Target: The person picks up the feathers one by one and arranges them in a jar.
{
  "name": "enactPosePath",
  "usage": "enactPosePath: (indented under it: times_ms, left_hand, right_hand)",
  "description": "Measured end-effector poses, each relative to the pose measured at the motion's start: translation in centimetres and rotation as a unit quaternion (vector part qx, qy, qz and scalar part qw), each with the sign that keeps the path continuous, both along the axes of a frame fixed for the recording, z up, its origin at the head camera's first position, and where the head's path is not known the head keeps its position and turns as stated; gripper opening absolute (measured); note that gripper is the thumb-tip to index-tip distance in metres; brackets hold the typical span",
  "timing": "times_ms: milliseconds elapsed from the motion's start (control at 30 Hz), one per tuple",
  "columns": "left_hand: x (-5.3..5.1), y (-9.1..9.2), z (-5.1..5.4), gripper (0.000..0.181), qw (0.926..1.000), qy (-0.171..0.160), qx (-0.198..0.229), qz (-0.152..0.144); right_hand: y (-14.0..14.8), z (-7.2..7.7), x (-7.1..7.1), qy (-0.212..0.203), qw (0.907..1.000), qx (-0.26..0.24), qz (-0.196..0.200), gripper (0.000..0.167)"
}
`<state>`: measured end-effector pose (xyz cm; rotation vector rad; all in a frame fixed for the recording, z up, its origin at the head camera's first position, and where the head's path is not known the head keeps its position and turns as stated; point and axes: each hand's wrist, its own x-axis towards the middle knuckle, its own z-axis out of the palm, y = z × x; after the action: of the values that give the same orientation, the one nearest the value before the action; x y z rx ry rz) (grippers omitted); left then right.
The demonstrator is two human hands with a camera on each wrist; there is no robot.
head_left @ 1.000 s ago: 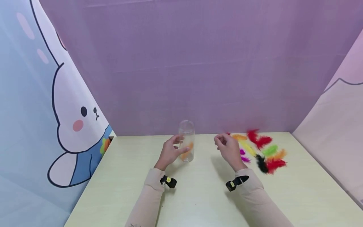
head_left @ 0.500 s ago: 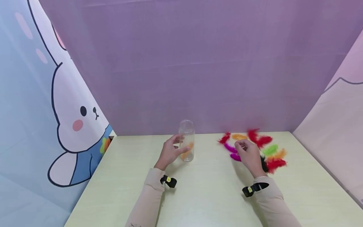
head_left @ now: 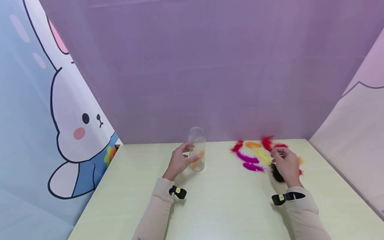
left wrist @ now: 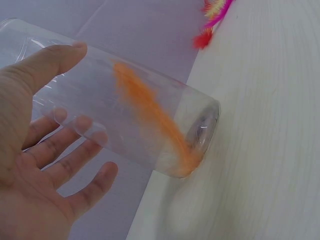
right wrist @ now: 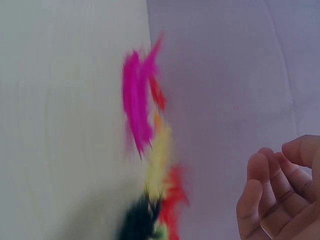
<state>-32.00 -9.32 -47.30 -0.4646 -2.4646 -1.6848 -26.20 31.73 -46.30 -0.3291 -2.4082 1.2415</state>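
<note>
A clear jar (head_left: 197, 137) stands upright on the table, with an orange feather (left wrist: 150, 107) leaning inside it. My left hand (head_left: 178, 160) grips the jar's side between thumb and fingers. Over the right part of a feather group hovers my right hand (head_left: 287, 165), fingers loosely bent and nothing between them in the right wrist view. Just left of it lie a black feather (head_left: 276, 173) and a yellow feather (head_left: 261, 156). Two magenta feathers (head_left: 253, 167) rest farther left. Red feathers (head_left: 266, 142) are behind; the hand covers others.
The pale table (head_left: 210, 206) reaches back to a purple cloth (head_left: 192, 73). A printed rabbit curtain (head_left: 72, 126) hangs at the left, and a pink and pale curtain (head_left: 357, 133) at the right.
My right hand has moved rightward across the feathers, uncovering the red, magenta and yellow ones and covering the green one. My left hand and the jar have stayed in place.
</note>
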Motion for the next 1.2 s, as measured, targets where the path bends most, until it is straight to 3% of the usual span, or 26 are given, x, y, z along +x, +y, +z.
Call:
enactPosePath:
  times_ms: [300,667,967,1200]
  left_hand:
    - [-0.2,0.1,-0.4,0.065,0.9999,0.002,-0.009,0.006]
    - [-0.2,0.1,-0.2,0.061,1.0,-0.006,0.004,0.004]
    - [-0.2,0.2,-0.2,0.062,0.9999,-0.007,0.005,0.007]
    - [-0.3,0.2,-0.4,0.062,0.9999,-0.001,-0.004,0.012]
  right_hand:
    - [4.3,-1.0,0.4,-0.023,0.999,-0.01,-0.036,0.039]
    - [9.7,-2.7,1.7,-0.089,0.9945,-0.027,-0.048,0.049]
    - [12.7,-3.7,1.9,-0.15,0.9862,0.036,-0.059,0.051]
    - [13.5,-4.4,2.1,-0.188,0.98,0.055,-0.036,0.052]
